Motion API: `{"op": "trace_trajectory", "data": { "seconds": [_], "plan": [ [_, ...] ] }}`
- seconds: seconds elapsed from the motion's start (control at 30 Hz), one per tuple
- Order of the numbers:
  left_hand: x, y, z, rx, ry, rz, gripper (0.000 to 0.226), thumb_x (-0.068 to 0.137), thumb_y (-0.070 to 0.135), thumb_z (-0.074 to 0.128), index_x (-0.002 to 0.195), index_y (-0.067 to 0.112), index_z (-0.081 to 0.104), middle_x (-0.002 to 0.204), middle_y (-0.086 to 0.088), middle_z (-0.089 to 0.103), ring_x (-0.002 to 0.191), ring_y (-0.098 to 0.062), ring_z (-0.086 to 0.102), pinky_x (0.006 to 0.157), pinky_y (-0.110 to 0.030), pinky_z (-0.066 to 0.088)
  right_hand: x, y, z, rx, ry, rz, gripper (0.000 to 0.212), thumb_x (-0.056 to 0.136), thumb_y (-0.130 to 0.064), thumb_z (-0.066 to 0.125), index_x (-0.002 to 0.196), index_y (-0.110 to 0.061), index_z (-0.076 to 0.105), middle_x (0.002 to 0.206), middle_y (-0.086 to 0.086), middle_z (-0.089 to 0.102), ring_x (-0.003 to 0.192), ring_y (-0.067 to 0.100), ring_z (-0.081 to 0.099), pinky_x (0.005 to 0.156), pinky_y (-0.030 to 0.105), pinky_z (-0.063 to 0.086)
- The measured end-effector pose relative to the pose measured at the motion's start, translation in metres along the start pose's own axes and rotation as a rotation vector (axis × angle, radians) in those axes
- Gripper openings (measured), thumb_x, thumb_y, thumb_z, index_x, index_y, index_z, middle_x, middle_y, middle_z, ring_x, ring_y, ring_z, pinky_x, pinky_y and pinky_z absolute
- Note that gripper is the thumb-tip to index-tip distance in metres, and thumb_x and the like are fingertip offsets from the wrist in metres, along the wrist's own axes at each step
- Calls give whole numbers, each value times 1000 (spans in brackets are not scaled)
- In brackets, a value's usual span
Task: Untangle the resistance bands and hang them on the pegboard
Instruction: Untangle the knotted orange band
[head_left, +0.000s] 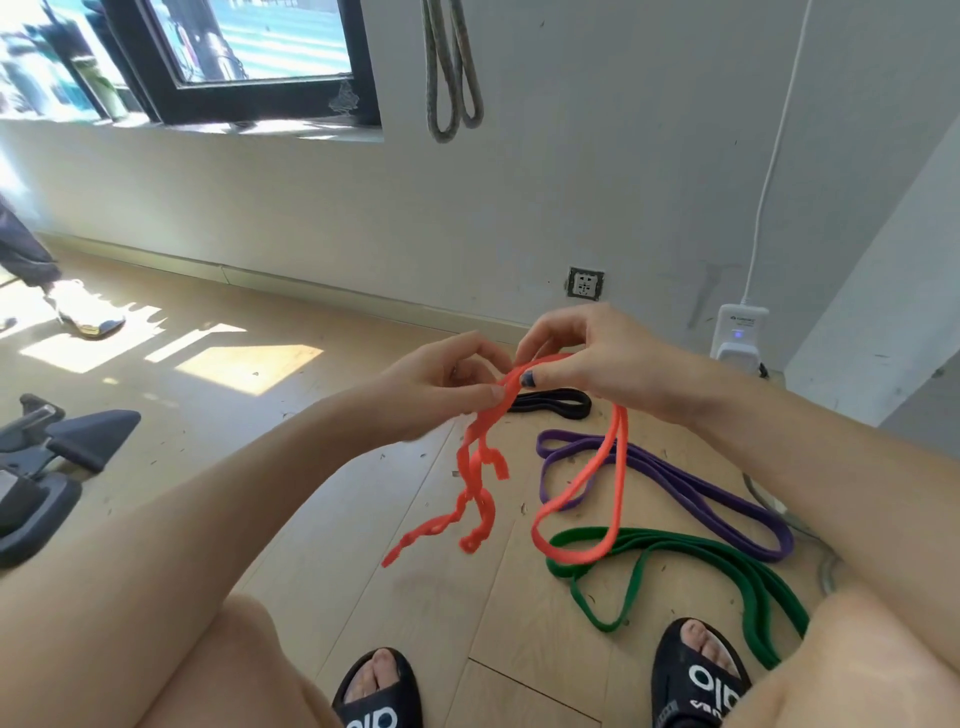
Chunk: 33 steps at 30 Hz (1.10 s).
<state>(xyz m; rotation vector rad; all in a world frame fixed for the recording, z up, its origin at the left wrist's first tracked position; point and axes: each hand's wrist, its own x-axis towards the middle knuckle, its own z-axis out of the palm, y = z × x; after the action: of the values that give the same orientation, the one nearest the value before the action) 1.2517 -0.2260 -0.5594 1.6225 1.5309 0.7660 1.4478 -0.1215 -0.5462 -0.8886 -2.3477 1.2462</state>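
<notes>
Two hands work one orange band (571, 499) above a wooden floor (291, 467), seen from the head view.

Far left: dark equipment base (57, 447) on the floor; beyond it, near the wall, another person's leg and pale shoe (85, 314) in a sun patch. Window (244, 57) above on the left.

Left hand (441, 387): fingers curled, thumb and forefinger pinching the orange band where its twisted, kinked strands bunch. Those strands hang down from the pinch, ends free in the air.

Centre wall: grey band (451, 78) hanging in two loops, upper end out of frame, so I cannot tell what holds it.

Right hand (587, 353): just beside the left, fingers curled, thumb and fingertips pinching the same orange band. From this hand a long smooth loop drops down.

Floor, right of centre: black band (556, 401) lying near the wall, under the hands; purple band (675, 488) stretched out behind the orange loop; green band (691, 577) nearest the person, its far end reaching the right sandal (696, 680). Orange loop overlaps the green and purple in view; whether it touches them is unclear.

Right wall: socket (585, 283), white power strip (740, 332) with cable running up.
</notes>
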Motion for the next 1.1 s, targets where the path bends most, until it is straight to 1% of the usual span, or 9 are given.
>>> {"op": "trace_trajectory", "data": {
  "seconds": [0.07,0.2,0.37,0.53,0.63,0.77,0.9,1.0,1.1],
  "plan": [
    [0,0,0,3,10,13,15,99,20,63,114,16,65,83,-9,67,83,-23,61,86,-47,54,1,0,1,-33,9,-14,11,86,-14,79,93,-22,78,89,-4,76,82,3,69,69,8,48],
    [1,2,-1,35,63,25,12,101,23,61,108,17,68,66,13,53,69,-6,51,70,-25,46,2,-3,1,-72,35,-40,8,87,-15,79,93,-21,78,86,-8,74,78,-3,66,67,6,45],
    [1,-1,-1,112,68,37,10,101,32,61,97,23,66,67,12,49,66,-10,47,69,-32,43,3,-4,3,-49,18,-46,8,86,-15,79,89,-23,78,83,-9,75,79,0,67,76,17,50],
    [0,5,1,134,47,15,13,105,26,53,97,24,64,80,8,69,74,-9,69,73,-25,56,1,-5,2,-19,17,-40,7,88,-13,78,93,-19,78,81,-7,75,76,2,67,70,16,51],
    [-1,7,0,73,-1,-10,18,106,24,49,100,16,65,79,5,70,67,-15,59,66,-26,49,0,-7,3,30,-9,-16,6,89,-11,76,93,-15,77,68,-7,68,60,8,58,56,19,46],
    [-1,3,-5,-68,-28,-84,27,109,27,44,106,10,66,77,1,66,61,-11,46,59,-21,42,0,-9,0,29,-19,-16,6,90,-10,75,94,-14,77,68,-7,66,60,7,57,56,17,46],
    [-2,-8,-9,-3,-4,-70,18,106,27,51,106,20,67,79,6,63,71,-6,57,69,-18,50,1,-8,0,-12,4,-29,8,88,-10,77,92,-18,77,70,-13,68,65,-5,59,61,8,42],
    [2,-17,-14,-92,102,-71,12,103,23,57,111,23,65,94,4,65,84,-6,64,74,-19,52,1,-7,-1,27,13,-17,9,87,-10,76,92,-18,77,71,-13,68,65,-5,57,60,8,40],
    [5,-23,-17,0,151,-59,20,92,15,70,106,27,64,94,3,56,78,-5,56,72,-23,50,1,-9,2,44,-30,-25,8,87,-7,76,92,-13,77,71,-11,70,66,-5,60,62,8,42]
  ]
}}
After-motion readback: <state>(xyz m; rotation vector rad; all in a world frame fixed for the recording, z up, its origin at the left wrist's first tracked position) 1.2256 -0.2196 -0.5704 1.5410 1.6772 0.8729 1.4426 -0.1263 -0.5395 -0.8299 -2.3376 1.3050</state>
